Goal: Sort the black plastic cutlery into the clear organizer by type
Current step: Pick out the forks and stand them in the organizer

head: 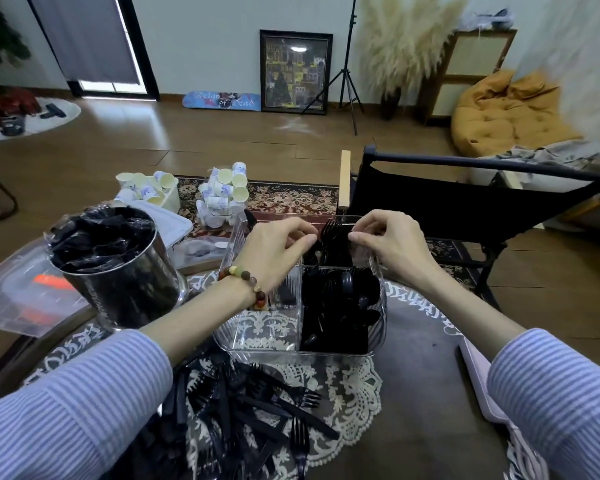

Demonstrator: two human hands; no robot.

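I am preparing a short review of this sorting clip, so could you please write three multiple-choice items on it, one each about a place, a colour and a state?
1. Where does the unsorted cutlery pile lie?
A. In front of the clear organizer, nearest the camera
B. Inside the metal bucket
C. On the floor rug

2. What colour are the sleeves?
A. Plain red
B. Blue and white striped
C. Black

3. What is in the organizer's near left compartment?
A. Packed with spoons
B. Filled with paper cups
C. Almost nothing

Answers:
1 A, forks and knives lie on the lace mat before the organizer.
2 B, fine stripes show on both arms.
3 C, the lace shows through its clear floor, while spoons fill the right one.
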